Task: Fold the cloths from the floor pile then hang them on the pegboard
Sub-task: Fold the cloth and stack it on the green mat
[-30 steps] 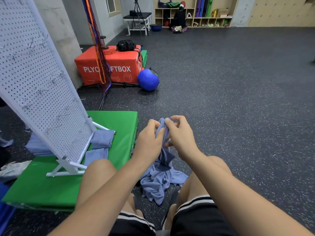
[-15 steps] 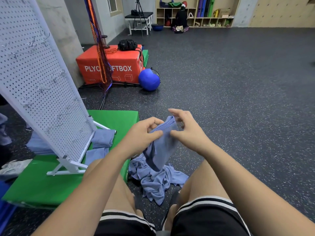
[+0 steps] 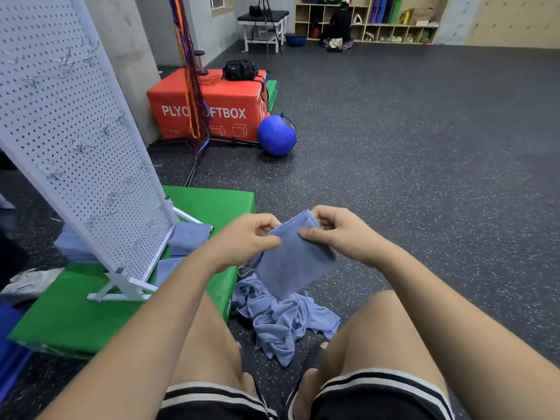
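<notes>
From the head camera, a seated person holds a soft, blue-grey folded cloth (image 3: 294, 262) up between the knees. The left hand (image 3: 245, 237) and right hand (image 3: 342, 234) each pinch a top corner between thumb and curled fingers, apparently to line up its stitched edges. Directly below, the crumpled pile of matching blue cloths (image 3: 281, 319) lies on the dark speckled floor beside the green foam mat (image 3: 212, 204) carrying the white perforated pegboard with wire hooks (image 3: 75, 131), seemingly kept within reach for hanging.

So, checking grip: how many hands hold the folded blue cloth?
2, both on the folded blue cloth: left hand pinching its upper left edge, right hand its upper right corner.
</notes>
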